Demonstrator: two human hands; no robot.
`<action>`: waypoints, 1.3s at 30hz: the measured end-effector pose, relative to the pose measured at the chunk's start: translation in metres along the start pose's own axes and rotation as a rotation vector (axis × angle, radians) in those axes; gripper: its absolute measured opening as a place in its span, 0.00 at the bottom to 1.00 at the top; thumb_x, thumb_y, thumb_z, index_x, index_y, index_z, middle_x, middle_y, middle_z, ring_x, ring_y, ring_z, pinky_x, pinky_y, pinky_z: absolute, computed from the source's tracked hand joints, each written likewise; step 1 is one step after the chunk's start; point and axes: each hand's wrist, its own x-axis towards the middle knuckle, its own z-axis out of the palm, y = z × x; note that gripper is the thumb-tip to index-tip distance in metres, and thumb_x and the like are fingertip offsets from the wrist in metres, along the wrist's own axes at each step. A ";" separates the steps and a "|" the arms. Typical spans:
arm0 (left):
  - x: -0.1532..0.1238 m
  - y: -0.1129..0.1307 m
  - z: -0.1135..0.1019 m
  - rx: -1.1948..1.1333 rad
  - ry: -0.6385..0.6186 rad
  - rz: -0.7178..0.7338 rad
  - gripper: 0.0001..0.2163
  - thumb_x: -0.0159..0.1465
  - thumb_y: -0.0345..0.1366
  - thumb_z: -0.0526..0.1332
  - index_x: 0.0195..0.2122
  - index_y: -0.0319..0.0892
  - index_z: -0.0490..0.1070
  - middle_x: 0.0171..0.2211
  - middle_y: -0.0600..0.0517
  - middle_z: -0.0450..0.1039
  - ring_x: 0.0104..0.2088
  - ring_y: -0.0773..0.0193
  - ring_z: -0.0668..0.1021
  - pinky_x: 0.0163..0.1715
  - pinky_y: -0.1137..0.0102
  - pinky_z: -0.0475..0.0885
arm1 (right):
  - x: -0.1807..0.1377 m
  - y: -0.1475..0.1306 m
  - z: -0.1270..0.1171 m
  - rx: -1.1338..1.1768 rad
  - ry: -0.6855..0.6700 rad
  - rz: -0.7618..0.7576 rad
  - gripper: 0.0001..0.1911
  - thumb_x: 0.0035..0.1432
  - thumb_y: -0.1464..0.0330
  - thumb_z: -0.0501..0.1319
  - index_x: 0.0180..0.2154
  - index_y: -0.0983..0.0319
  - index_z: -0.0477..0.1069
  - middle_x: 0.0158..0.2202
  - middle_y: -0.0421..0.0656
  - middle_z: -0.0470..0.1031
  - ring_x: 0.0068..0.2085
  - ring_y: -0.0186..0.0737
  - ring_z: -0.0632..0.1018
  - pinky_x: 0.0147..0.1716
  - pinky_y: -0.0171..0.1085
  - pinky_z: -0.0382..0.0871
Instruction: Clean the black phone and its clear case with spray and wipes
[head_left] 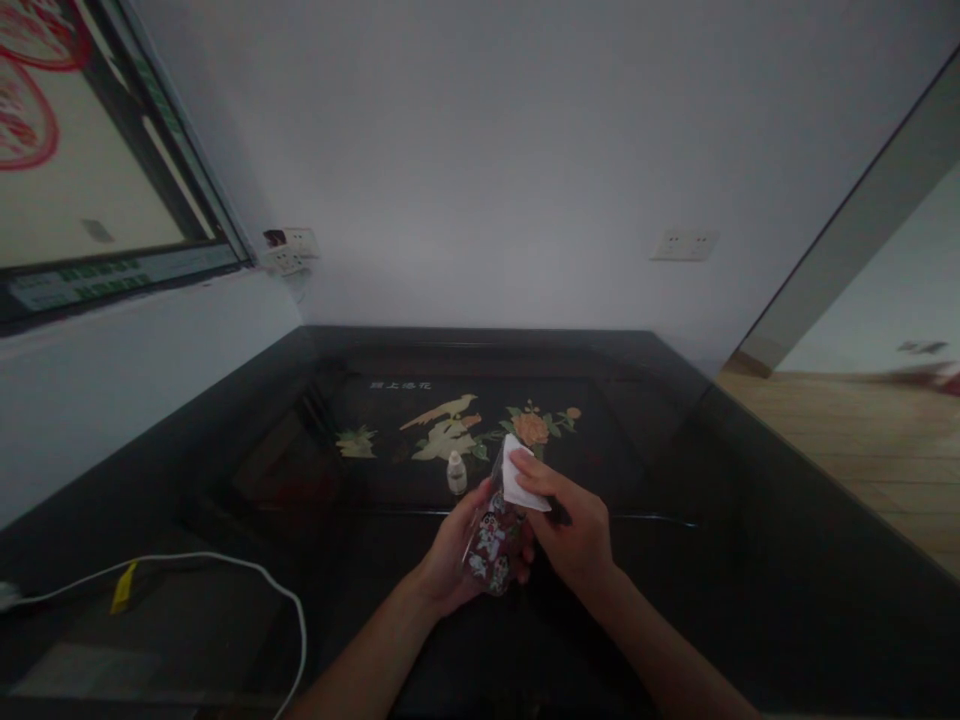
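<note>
My left hand (454, 555) is wrapped round a phone in a case printed with cartoon figures (491, 545), held tilted above the dark table (675, 560). My right hand (574, 525) pinches a small white wipe (517, 480) and presses it against the upper end of the phone. A little white bottle (457, 472) stands upright on the table just beyond my hands, apart from them.
The black table top has an inlaid picture of a bird and flowers (457, 425). A white cable (225, 570) with a yellow tag curves over the near left. Wall sockets (289, 250) sit at the back left, another socket (684, 244) at right. A wooden floor (862, 440) lies to the right.
</note>
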 end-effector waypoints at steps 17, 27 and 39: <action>0.001 0.013 0.000 -0.098 0.074 0.053 0.31 0.71 0.54 0.50 0.53 0.27 0.75 0.37 0.39 0.81 0.31 0.58 0.82 0.31 0.69 0.76 | -0.011 -0.032 -0.005 0.300 -0.303 -0.406 0.15 0.67 0.70 0.59 0.55 0.56 0.68 0.47 0.43 0.84 0.48 0.39 0.85 0.46 0.34 0.80; -0.004 0.008 -0.001 -0.033 0.012 0.084 0.30 0.71 0.55 0.51 0.53 0.29 0.74 0.40 0.35 0.80 0.34 0.53 0.83 0.32 0.64 0.77 | 0.007 0.019 -0.023 -0.060 0.367 0.235 0.05 0.64 0.69 0.64 0.43 0.60 0.76 0.49 0.50 0.82 0.51 0.50 0.83 0.49 0.47 0.80; -0.001 0.006 -0.004 -0.077 0.135 0.196 0.21 0.70 0.48 0.58 0.47 0.33 0.77 0.37 0.42 0.82 0.40 0.52 0.83 0.44 0.63 0.77 | -0.004 -0.005 -0.009 0.064 -0.179 -0.266 0.26 0.60 0.79 0.64 0.57 0.56 0.69 0.54 0.44 0.80 0.56 0.45 0.80 0.63 0.51 0.70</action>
